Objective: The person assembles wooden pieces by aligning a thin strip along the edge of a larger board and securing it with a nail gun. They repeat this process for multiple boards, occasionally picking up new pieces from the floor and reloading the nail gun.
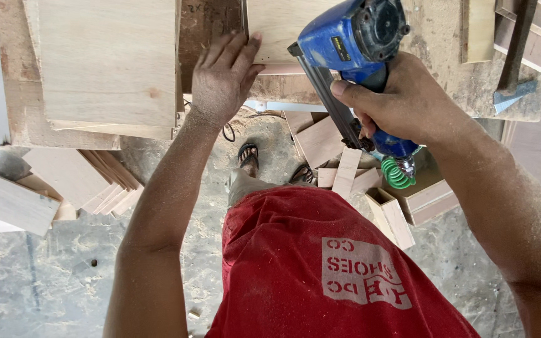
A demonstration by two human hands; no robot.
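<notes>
- Head view, looking straight down over a red shirt [320, 269] to a dusty concrete floor [45, 275].
- Right hand [408, 100]: grip closed tight round the handle of a blue nail gun [352, 37], index finger along the body, nose of the tool pressed at the edge of a pale wooden panel [277, 25] on the bench [446, 37].
- Green coiled air hose [397, 174] hanging from the base of the gun's handle.
- Left hand [223, 78]: grip open, fingers spread flat, palm down, pressing at the left edge of the same panel; nothing held.
- Open wooden box frames [427, 194] on the floor beneath the right forearm; contents not visible.
- Larger plywood sheet [108, 62] lying on the bench to the left, apart from the left hand.
- Stack of thin cut boards [89, 181] fanned on the floor at left, with a thicker block [14, 203] beside them.
- Loose offcuts [339, 169] scattered near the sandalled feet [248, 156].
- Dark-handled tool [515, 50] resting on the bench at far right, well apart from both hands.
</notes>
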